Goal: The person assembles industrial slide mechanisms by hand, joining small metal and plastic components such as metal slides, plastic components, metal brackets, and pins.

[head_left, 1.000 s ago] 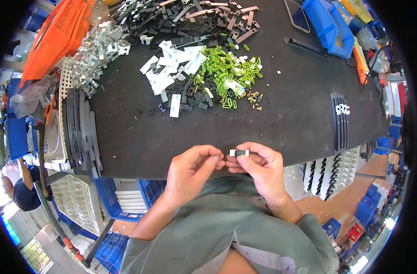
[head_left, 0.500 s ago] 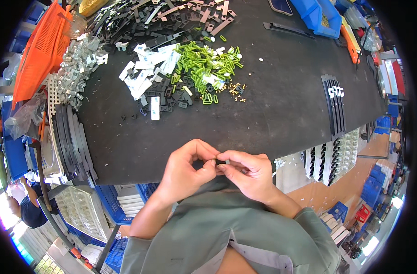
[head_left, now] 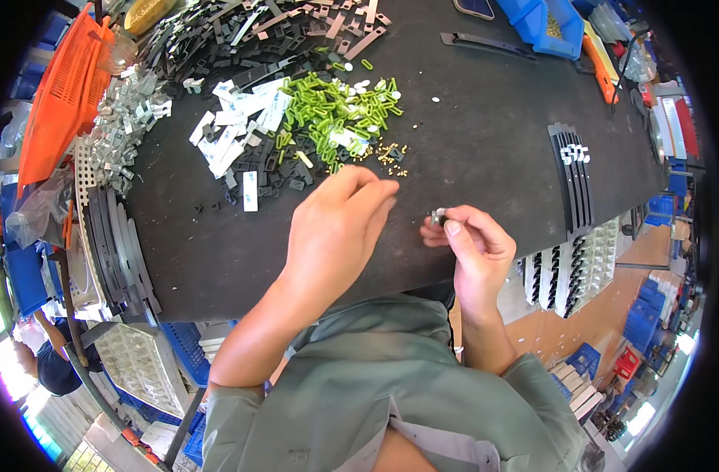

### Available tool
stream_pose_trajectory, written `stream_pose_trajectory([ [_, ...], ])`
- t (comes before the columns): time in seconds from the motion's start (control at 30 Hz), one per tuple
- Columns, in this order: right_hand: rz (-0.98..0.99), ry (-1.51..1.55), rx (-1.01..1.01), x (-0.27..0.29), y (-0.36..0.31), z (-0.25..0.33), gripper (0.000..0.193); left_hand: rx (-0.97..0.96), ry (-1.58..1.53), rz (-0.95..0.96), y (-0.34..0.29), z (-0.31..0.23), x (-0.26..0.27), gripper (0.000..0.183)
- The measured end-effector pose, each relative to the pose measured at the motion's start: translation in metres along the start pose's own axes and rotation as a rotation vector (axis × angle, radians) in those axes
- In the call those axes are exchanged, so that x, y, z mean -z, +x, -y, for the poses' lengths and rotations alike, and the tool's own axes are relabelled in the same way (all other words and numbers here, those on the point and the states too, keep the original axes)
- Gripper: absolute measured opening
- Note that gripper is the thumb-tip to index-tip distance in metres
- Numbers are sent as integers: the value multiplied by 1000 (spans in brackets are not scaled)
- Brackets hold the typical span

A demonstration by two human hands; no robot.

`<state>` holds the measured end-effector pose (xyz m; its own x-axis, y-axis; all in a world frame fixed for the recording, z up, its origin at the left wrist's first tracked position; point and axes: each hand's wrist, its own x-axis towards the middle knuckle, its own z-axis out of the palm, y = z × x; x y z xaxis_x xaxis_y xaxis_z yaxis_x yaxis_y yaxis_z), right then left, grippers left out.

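Observation:
My left hand (head_left: 334, 224) is over the dark mat, its fingers bent and pressed together just below a scatter of small brass-coloured pieces (head_left: 391, 154). Whatever may be between its fingertips is hidden. Off to the right, my right hand (head_left: 484, 256) pinches a small part, silvery and black (head_left: 439, 216), between thumb and fingers. Beyond my left hand lies a heap of green oval rings (head_left: 332, 110) mixed with white bits. Beside it are white strips (head_left: 241, 118) and small black plastic pieces (head_left: 274, 169).
Long black strips with white clips (head_left: 573, 169) lie at the right. A blue bin (head_left: 544, 31) stands at the far right near an orange-handled tool (head_left: 599, 71). Metal brackets (head_left: 123, 130) pile up at left by orange baskets (head_left: 64, 94); dark strips (head_left: 116, 244) line the left edge.
My hands were together near the table's front edge and are now apart. The left has moved forward toward the brass pieces; the right has gone rightward and forward with the small part.

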<state>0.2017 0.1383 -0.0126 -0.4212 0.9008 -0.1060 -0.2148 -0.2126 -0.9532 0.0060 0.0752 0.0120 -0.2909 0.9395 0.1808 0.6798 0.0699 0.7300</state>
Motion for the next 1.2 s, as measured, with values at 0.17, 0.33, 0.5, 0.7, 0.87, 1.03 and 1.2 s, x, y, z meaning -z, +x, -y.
stream_pose_trajectory([
  [0.17, 18, 25, 65, 8, 6, -14, 17, -116, 148, -34, 27, 11, -28, 14],
  [0.33, 8, 43, 110, 8, 7, -15, 17, -153, 311, 87, 38, 7, -34, 12],
  [0.5, 3, 11, 107, 11, 7, -15, 18, -182, 431, 202, 44, 10, -36, 17],
  [0.7, 34, -11, 134, 8, 8, -16, 17, -226, 422, 230, 42, 15, -29, 16],
  [0.87, 6, -65, 116, 3, 6, -16, 23, 3, 116, 155, 34, 3, -6, 13],
  [1.03, 135, -486, 282, -2, 1, -5, 35, 156, -327, 187, 2, -22, 14, 11],
  [1.2, 216, -512, 450, -17, -3, -9, 38, 96, -172, 150, -14, -29, 23, 11],
])
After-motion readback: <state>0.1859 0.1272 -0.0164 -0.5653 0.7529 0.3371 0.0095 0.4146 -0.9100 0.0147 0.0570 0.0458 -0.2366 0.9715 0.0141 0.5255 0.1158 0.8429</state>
